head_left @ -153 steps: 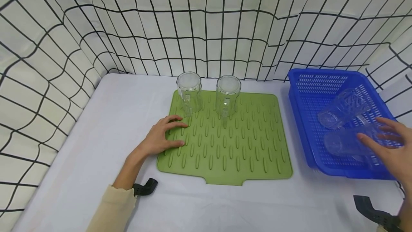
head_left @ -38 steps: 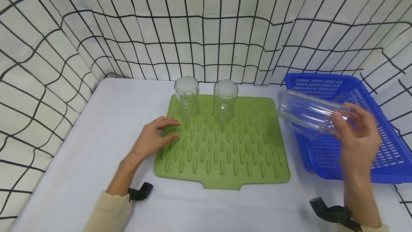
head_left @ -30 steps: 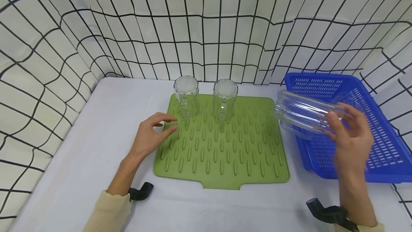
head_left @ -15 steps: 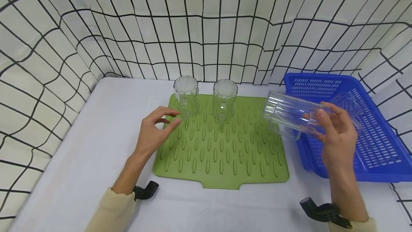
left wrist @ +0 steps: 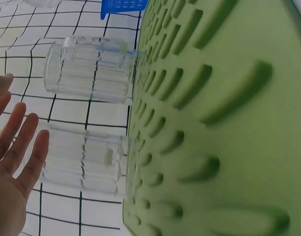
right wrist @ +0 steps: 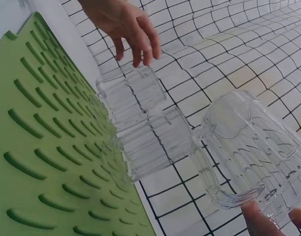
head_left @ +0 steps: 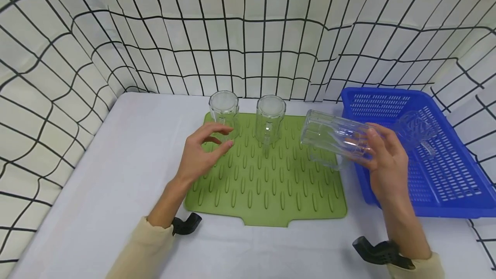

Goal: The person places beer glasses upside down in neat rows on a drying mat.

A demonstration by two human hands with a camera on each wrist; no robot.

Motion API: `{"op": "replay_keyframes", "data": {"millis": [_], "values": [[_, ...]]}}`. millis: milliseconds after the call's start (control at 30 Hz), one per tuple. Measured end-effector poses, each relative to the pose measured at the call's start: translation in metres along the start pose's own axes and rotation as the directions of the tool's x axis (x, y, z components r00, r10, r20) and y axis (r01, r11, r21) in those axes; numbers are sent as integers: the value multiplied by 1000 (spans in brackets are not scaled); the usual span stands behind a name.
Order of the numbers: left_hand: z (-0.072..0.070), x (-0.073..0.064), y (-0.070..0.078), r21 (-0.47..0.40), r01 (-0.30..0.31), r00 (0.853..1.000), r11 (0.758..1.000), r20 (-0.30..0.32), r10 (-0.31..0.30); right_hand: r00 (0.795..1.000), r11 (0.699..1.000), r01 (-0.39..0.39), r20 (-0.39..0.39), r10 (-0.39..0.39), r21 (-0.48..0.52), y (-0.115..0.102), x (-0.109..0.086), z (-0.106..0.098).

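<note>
My right hand [head_left: 389, 162] grips a clear glass mug [head_left: 329, 134] by one end. The mug lies almost sideways in the air over the right edge of a green ribbed mat [head_left: 267, 184], its handle [right wrist: 214, 184] hanging below. Two more glass mugs stand upside down along the mat's back edge, a left mug [head_left: 224, 104] and a right mug [head_left: 271, 115]. Over the mat's left part hovers my left hand [head_left: 203, 152], fingers loosely bent and holding nothing, in front of the left mug. In the right wrist view the gripping fingertips [right wrist: 258, 221] show at the lower edge.
A blue perforated basket [head_left: 368, 180] stands right of the mat, with another glass mug [head_left: 416, 128] lying in it. White cloth [head_left: 116, 162] covers the table. Black-lined white cloth walls [head_left: 255, 33] rise at the back and sides.
My right hand has taken a mug from the basket and carried it left, over the mat's edge. My left hand has shifted right and is now in front of the left mug.
</note>
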State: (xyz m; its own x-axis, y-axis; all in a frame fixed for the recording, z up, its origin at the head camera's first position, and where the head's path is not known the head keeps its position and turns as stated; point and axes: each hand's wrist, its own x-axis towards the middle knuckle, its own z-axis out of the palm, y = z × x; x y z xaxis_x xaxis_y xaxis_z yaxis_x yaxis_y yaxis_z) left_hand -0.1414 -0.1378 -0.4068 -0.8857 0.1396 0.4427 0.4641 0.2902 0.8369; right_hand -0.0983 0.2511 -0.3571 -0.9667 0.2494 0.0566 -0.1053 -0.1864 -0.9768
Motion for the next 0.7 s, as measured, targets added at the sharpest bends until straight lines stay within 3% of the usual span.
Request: {"op": "replay_keyframes", "data": {"millis": [133,467,700], "values": [[9,3,7,-23,-25,999,999,32,26,998,999,-18,65,15,42,3,0,5],[29,14,19,-53,-120,988,991,91,125,988,997,-72,134,75,-29,11,-2,14],[38,18,21,-83,-104,983,991,144,116,980,992,-103,165,115,-78,15,-2,23]]}}
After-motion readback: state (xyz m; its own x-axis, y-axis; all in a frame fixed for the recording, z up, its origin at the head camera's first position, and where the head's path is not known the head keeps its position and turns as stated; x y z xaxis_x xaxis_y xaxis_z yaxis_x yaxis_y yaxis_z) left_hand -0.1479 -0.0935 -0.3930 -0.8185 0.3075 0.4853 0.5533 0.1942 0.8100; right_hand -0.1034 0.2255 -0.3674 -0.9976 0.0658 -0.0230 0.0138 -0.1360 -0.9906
